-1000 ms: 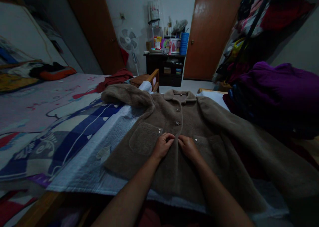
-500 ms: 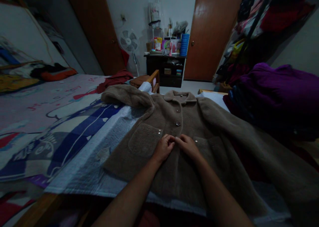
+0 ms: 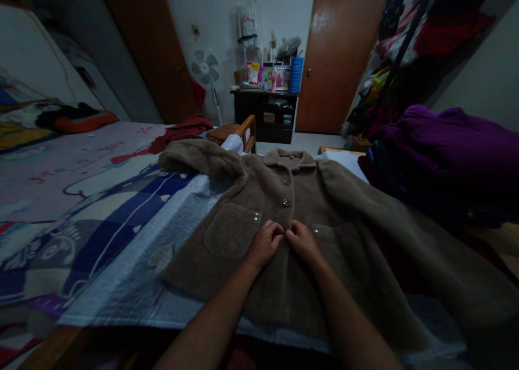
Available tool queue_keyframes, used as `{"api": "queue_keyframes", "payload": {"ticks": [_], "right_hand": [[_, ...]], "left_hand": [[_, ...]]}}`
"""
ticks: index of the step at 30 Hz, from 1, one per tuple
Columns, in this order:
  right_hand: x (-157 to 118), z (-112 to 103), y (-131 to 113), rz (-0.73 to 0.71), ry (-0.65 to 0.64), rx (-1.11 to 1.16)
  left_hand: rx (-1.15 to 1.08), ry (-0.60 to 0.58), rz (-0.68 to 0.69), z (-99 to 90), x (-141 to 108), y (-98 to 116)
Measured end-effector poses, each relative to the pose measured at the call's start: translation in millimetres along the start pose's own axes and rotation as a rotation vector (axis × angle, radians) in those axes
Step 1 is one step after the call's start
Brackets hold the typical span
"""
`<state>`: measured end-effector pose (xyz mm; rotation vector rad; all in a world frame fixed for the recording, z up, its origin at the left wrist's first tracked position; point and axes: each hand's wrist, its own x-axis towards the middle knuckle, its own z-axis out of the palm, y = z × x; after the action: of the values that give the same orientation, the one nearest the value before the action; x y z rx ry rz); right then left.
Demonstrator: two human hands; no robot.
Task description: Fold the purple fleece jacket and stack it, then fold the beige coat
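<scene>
A brown fuzzy coat (image 3: 267, 283) lies spread out front side up, its collar at the far end and its sleeves out to both sides. My left hand (image 3: 265, 243) is closed in a pinch at the coat's front opening, below a dark round button (image 3: 286, 202). Close beside it, my right hand (image 3: 302, 241) pinches the other side of the same opening. The fingertips hide whatever small part lies between them. A patch pocket (image 3: 233, 232) with shiny studs shows left of my hands, and another lies to the right.
Under the coat is a pale blue quilted cloth (image 3: 121, 291). A patterned blanket (image 3: 52, 197) covers the bed at left. Piled purple clothing (image 3: 458, 143) rises at right. Farther off stand a fan (image 3: 206, 70), a dark cabinet (image 3: 243, 113) and a wooden door (image 3: 328, 56).
The view has shifted slightly, so the coat sits a little farther left. My hands stay at the front opening, with the right fingertips slightly lower and a small gap between the two hands.
</scene>
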<state>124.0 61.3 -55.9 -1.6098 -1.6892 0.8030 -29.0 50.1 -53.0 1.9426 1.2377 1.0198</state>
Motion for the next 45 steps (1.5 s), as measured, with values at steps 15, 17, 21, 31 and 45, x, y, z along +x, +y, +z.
{"api": "queue_keyframes", "payload": {"ticks": [15,17,21,31,45], "right_hand": [[0.3,-5.5,13.9,-0.003,-0.059,0.327],[1.0,-5.2,15.0,0.022,-0.057,0.360],[1.0,-4.0,15.6,0.066,-0.072,0.444],[-1.3,-6.8,7.8,0.218,-0.147,0.734],[1.7,1.4,11.9,0.049,0.012,0.538]], "left_hand": [[0.075,0.061,0.125,-0.4,-5.9,8.3],[0.061,0.061,0.129,-1.4,-6.0,9.1],[0.022,0.050,0.117,-4.3,-5.7,11.2],[-0.115,0.010,-0.058,-3.3,-2.9,1.1],[0.011,-0.084,-0.031,-2.7,-4.8,6.1]]}}
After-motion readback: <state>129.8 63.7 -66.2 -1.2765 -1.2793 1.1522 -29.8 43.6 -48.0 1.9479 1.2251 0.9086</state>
